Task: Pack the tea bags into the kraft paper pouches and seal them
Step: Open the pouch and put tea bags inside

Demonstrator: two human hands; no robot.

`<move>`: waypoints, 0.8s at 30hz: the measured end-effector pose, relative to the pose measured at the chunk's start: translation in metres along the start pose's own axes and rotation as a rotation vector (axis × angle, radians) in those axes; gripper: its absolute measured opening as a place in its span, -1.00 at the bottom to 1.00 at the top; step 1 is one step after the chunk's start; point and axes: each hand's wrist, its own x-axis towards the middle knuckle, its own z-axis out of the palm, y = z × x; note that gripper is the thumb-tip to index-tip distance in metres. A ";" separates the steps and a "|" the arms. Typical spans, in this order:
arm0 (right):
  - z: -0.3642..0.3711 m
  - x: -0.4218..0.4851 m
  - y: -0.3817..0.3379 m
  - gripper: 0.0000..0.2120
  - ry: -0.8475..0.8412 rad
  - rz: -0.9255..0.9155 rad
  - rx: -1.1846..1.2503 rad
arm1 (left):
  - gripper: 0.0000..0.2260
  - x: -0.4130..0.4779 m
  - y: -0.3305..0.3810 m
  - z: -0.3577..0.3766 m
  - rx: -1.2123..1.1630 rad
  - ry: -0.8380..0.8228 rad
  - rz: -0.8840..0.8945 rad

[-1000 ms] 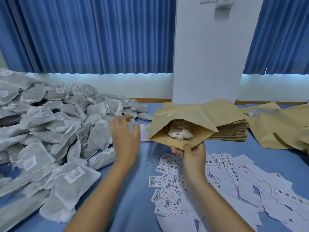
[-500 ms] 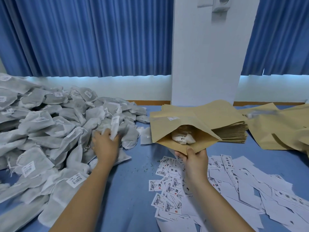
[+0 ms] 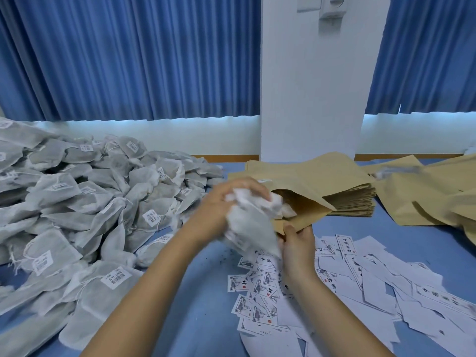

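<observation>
Your left grip [image 3: 221,204] is curled round a tea bag [image 3: 248,225] at the pouch [image 3: 304,217] mouth, just above your right grip [image 3: 296,243], which pinches the pouch edge. Push hard and the bag may bunch or slip out.

**Tea bag at the pouch mouth**

The left hand [image 3: 226,202] grips a grey tea bag [image 3: 248,225], blurred, right at the open mouth of a kraft pouch [image 3: 306,215]. The right hand [image 3: 298,243] pinches the pouch's near edge and holds it tilted above the blue desk [image 3: 206,292]. A pile of tea bags [image 3: 77,202] covers the desk's left side. A stack of flat pouches [image 3: 347,199] lies behind, and printed labels [image 3: 360,279] are scattered at the near right.
</observation>
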 end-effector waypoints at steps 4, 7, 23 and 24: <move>-0.003 -0.007 0.007 -0.83 -0.020 -0.026 -0.086 | -0.77 0.008 -0.006 0.054 0.581 0.020 0.216; 0.002 -0.006 0.007 -0.77 -0.027 -0.055 -0.124 | -0.81 0.012 -0.026 0.082 1.180 0.053 0.224; 0.003 -0.001 0.012 -0.54 0.028 0.145 -0.013 | -0.64 0.053 -0.072 0.060 0.991 -0.388 -0.780; 0.001 0.001 0.009 -0.60 0.009 0.162 -0.031 | -0.67 0.045 -0.061 0.063 1.004 -0.322 -0.706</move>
